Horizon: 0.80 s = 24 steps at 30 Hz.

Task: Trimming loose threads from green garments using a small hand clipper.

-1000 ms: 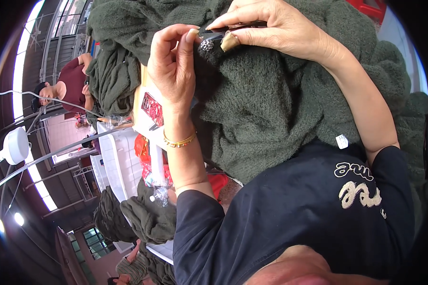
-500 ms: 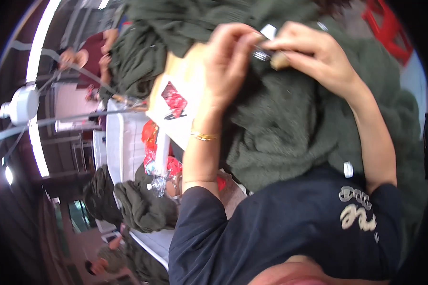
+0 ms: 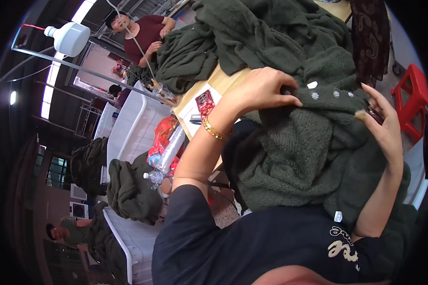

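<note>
So the left hand (image 3: 264, 90) pinches the dark green fleece garment (image 3: 304, 147) by its button (image 3: 312, 85) edge over the lap; right hand (image 3: 383, 126) grips something small, can't tell what. Next button probably needs lining up.

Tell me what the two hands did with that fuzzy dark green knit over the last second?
The hands drew apart: the left hand pinches the fuzzy dark green knit garment near its row of small pale buttons, while the right hand swung out rightward. Both were bunched together earlier. The garment stayed in both hands.
</note>
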Each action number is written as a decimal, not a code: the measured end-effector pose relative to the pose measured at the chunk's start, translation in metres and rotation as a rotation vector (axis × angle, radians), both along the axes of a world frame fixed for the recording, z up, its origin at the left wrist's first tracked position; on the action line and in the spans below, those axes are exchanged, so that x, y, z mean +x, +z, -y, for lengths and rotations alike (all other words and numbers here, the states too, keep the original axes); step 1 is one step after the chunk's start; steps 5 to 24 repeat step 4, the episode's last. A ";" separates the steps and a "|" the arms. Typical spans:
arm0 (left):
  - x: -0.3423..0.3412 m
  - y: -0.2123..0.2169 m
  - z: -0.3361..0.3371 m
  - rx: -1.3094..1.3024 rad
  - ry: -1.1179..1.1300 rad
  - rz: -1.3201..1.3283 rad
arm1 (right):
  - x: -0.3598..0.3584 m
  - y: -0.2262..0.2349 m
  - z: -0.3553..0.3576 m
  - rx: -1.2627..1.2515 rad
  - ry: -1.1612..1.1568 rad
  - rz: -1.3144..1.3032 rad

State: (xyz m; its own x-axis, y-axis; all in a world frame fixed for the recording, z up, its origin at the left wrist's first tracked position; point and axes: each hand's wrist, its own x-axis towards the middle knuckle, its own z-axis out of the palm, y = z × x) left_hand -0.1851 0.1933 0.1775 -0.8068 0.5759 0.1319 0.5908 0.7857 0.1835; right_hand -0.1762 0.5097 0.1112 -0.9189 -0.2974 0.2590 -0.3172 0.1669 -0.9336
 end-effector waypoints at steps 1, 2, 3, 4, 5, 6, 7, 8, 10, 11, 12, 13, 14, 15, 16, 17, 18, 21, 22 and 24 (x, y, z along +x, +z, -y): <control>-0.002 0.007 -0.004 -0.045 0.082 0.060 | -0.006 -0.012 -0.017 0.058 -0.028 0.006; -0.003 0.013 -0.004 -0.048 0.076 0.050 | -0.012 -0.021 -0.029 0.114 -0.056 0.012; -0.006 0.021 -0.001 0.018 0.110 -0.007 | -0.015 -0.022 -0.036 0.199 -0.054 0.035; -0.007 0.027 0.004 0.083 0.143 -0.055 | -0.014 -0.021 -0.042 0.282 -0.050 0.068; -0.007 0.027 0.004 0.083 0.143 -0.055 | -0.014 -0.021 -0.042 0.282 -0.050 0.068; -0.007 0.027 0.004 0.083 0.143 -0.055 | -0.014 -0.021 -0.042 0.282 -0.050 0.068; -0.007 0.027 0.004 0.083 0.143 -0.055 | -0.014 -0.021 -0.042 0.282 -0.050 0.068; -0.007 0.027 0.004 0.083 0.143 -0.055 | -0.014 -0.021 -0.042 0.282 -0.050 0.068; -0.007 0.027 0.004 0.083 0.143 -0.055 | -0.014 -0.021 -0.042 0.282 -0.050 0.068; -0.007 0.027 0.004 0.083 0.143 -0.055 | -0.014 -0.021 -0.042 0.282 -0.050 0.068; -0.007 0.027 0.004 0.083 0.143 -0.055 | -0.014 -0.021 -0.042 0.282 -0.050 0.068; -0.007 0.027 0.004 0.083 0.143 -0.055 | -0.014 -0.021 -0.042 0.282 -0.050 0.068; -0.007 0.027 0.004 0.083 0.143 -0.055 | -0.014 -0.021 -0.042 0.282 -0.050 0.068; -0.007 0.027 0.004 0.083 0.143 -0.055 | -0.014 -0.021 -0.042 0.282 -0.050 0.068; -0.007 0.027 0.004 0.083 0.143 -0.055 | -0.014 -0.021 -0.042 0.282 -0.050 0.068; -0.007 0.027 0.004 0.083 0.143 -0.055 | -0.014 -0.021 -0.042 0.282 -0.050 0.068; -0.007 0.027 0.004 0.083 0.143 -0.055 | -0.014 -0.021 -0.042 0.282 -0.050 0.068; -0.007 0.027 0.004 0.083 0.143 -0.055 | -0.014 -0.021 -0.042 0.282 -0.050 0.068; -0.007 0.027 0.004 0.083 0.143 -0.055 | -0.014 -0.021 -0.042 0.282 -0.050 0.068; -0.007 0.027 0.004 0.083 0.143 -0.055 | -0.014 -0.021 -0.042 0.282 -0.050 0.068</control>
